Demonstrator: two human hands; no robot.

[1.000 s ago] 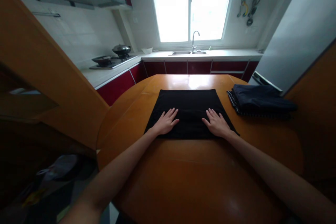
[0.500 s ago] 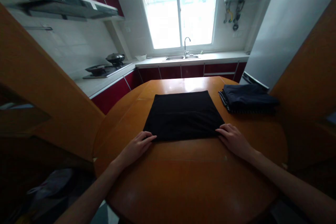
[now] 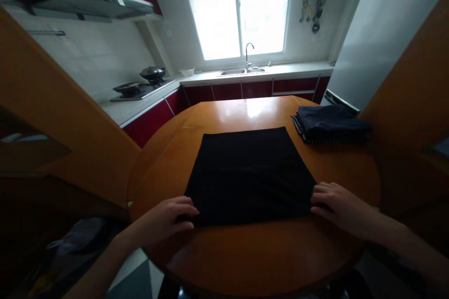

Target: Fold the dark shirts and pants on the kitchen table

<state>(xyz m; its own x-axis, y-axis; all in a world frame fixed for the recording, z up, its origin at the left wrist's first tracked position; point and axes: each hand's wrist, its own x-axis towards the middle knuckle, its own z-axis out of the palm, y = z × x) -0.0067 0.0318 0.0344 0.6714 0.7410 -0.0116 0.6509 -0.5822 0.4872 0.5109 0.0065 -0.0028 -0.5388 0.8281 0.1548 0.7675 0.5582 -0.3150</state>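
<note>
One black cloth (image 3: 249, 177) laid flat on one wooden table (image 3: 245, 257), toward near edge. Two near corners pinched between thumb and fingers: one by left hand (image 3: 169, 217), one by right hand (image 3: 339, 206). One folded dark stack (image 3: 331, 124) set at right, apart from cloth; layers not countable. Two pans (image 3: 152, 73) seen on stove (image 3: 142, 93).

The left grip (image 3: 173, 217) and the right grip (image 3: 338, 205) are bare human hands, each with slender, rounded fingers (image 3: 185, 208) and a visible thumb. The left forearm (image 3: 108, 257) and the right forearm (image 3: 396, 236) are likewise bare and rather slim, with a smooth outline, the left one becoming broader above its wrist. The fingernails are too dim to tell clearly.
</note>
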